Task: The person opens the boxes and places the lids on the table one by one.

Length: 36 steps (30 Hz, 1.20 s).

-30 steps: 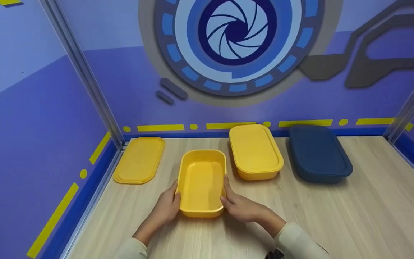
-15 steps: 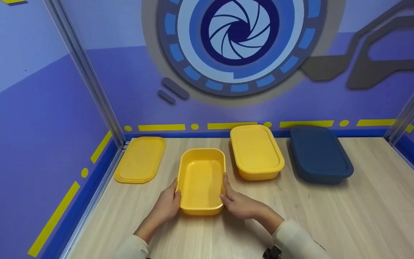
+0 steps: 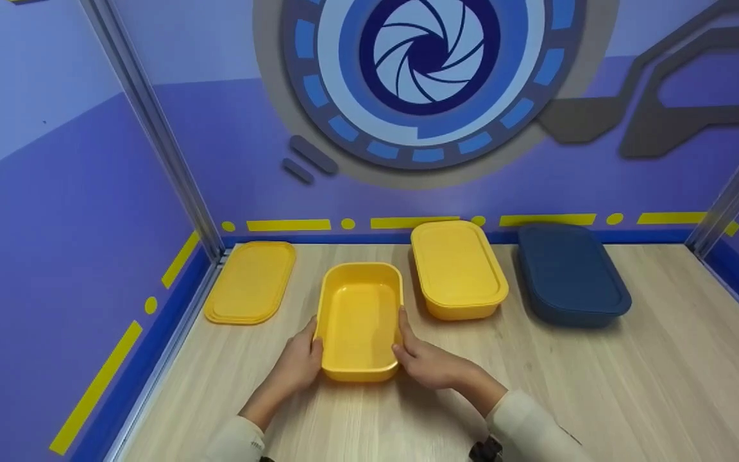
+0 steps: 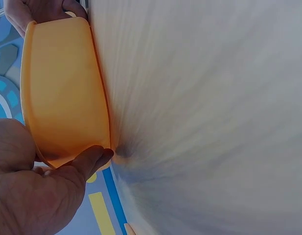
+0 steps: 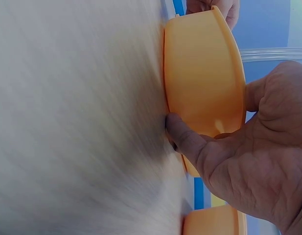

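A yellow lidless food container (image 3: 360,327) stands at the middle of the table in the head view, its inside bare. My left hand (image 3: 299,357) holds its left wall, and my right hand (image 3: 430,362) holds the opposite wall, with the thumb by the rim. In the left wrist view the left fingers (image 4: 94,159) reach low along the container wall (image 4: 65,88), close to the tabletop. The right wrist view has the right fingers (image 5: 187,139) low against the container (image 5: 202,73) too. A loose yellow lid (image 3: 251,282) lies flat at the back left.
To the right of the held container stands a yellow container (image 3: 459,266) with its lid on. Beside it is a dark blue lidded container (image 3: 571,273). Printed panels (image 3: 369,160) wall the wooden table (image 3: 600,398) at the back and sides.
The container and both hands sit very slightly higher in the head view, which itself has shifted a little. Both hands keep their hold; the other containers and the loose lid stay put.
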### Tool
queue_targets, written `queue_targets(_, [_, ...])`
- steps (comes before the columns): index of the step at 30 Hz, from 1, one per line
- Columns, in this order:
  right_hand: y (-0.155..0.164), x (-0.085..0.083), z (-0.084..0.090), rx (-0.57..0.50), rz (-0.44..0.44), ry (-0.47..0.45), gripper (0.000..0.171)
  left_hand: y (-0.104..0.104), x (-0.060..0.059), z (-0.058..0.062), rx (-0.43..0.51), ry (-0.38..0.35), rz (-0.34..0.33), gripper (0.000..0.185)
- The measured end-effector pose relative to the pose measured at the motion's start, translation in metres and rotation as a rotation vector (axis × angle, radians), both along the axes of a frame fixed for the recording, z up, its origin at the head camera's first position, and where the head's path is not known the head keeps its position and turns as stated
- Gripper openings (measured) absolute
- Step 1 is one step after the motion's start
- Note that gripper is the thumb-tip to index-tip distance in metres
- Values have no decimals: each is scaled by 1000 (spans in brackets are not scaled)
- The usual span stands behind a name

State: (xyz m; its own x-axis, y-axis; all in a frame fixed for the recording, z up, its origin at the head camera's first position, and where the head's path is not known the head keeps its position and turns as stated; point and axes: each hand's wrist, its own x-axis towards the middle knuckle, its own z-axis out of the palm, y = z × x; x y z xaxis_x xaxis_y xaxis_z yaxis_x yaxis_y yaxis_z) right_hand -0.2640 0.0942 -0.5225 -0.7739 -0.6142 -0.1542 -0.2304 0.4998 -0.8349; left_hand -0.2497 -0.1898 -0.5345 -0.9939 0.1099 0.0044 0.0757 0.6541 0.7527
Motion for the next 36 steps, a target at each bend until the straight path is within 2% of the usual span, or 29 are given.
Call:
queue_targets(8, [-4,0,1,13,-16,19,80,-4,-8,-2,11,9,7,53])
queue_targets(14, [-6,-1,-1,21,-7,27,80,-6,-10,-5,34,4,4,52])
queue_targets(22, [-8,-5,2,23,-5,23,80,-7,-15,-2,44,-20,11,53])
queue_targets(36, [-11,-5,1,29,-25,34,79,-7,-15,-2,56,-19,29,54])
